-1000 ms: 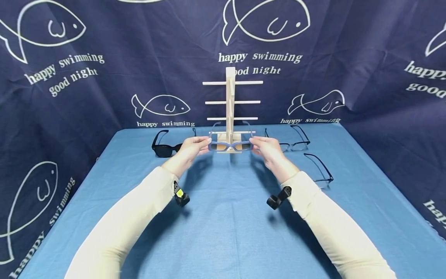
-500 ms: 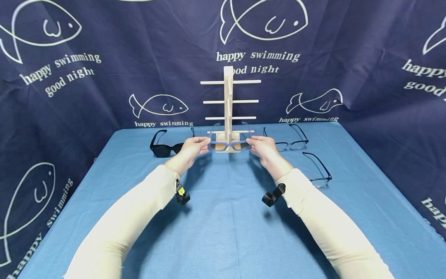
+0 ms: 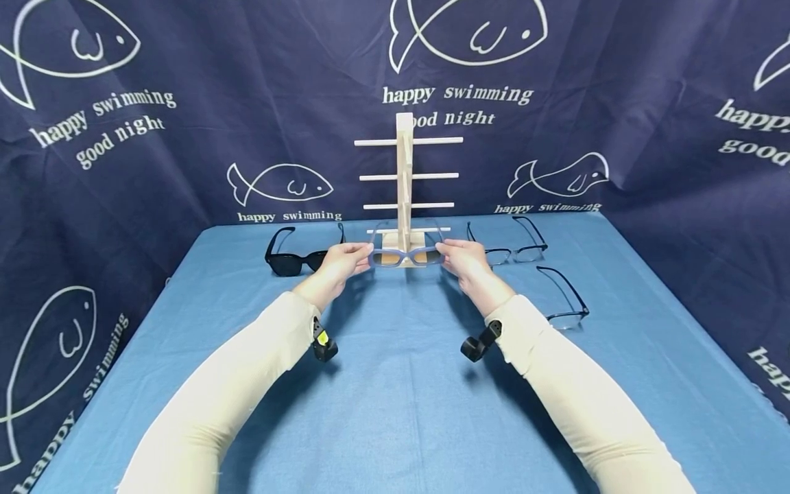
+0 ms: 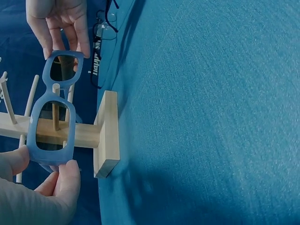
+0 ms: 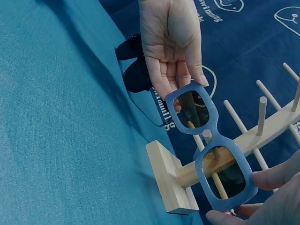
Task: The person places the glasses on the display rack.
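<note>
A pair of blue-framed sunglasses (image 5: 213,129) with dark lenses spans the space between my hands, lenses toward me, in front of the wooden glasses rack (image 3: 404,158). My left hand (image 3: 338,266) pinches the left end of the frame between thumb and fingers. At the other end, my right hand (image 3: 467,265) pinches the right corner. The temples reach back on either side of the upright, near the lowest peg. In the left wrist view, a peg end (image 4: 56,88) shows right at the bridge of the sunglasses.
Black sunglasses (image 3: 286,264) lie on the blue cloth (image 3: 401,384) left of the rack. Two pairs of thin-framed glasses, one farther back (image 3: 529,253) and one nearer (image 3: 568,315), lie to the right. A dark fish-print curtain (image 3: 296,116) hangs behind.
My right hand and forearm have shifted slightly left. The temples of the blue sunglasses have dropped a little relative to the rack; both hands keep their pinch. The head view has tilted slightly.
</note>
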A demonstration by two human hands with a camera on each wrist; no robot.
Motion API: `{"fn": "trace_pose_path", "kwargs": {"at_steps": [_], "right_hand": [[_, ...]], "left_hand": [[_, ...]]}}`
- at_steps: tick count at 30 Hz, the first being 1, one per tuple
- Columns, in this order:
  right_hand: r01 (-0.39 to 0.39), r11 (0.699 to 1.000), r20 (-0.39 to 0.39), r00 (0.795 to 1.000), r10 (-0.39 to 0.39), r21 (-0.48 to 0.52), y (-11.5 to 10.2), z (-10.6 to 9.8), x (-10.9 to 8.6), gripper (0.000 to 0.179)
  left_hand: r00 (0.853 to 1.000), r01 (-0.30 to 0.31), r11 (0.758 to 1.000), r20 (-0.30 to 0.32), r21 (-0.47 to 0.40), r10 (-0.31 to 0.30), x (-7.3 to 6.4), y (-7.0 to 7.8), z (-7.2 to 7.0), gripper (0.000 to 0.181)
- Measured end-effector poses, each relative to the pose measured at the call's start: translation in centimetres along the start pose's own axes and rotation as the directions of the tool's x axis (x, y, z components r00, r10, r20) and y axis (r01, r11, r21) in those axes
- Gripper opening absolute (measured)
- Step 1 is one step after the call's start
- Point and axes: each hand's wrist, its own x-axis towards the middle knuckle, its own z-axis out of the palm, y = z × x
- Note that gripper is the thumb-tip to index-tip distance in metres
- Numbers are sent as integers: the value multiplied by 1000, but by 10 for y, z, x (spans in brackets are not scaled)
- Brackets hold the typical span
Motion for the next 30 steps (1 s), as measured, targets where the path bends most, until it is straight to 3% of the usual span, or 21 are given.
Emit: {"fn": "trace_pose_path", "kwargs": {"at_steps": [8,30], "right_hand": [[-38,999,0,999,38,-9,-1,0,-1,49],[-11,998,14,1000,12,-59,-4,-3,-5,47]], "left_hand": [[1000,8,1000,-8,15,-7,1,-1,-2,48],[1000,-4,1000,31,22,4,1,-2,1,51]]}}
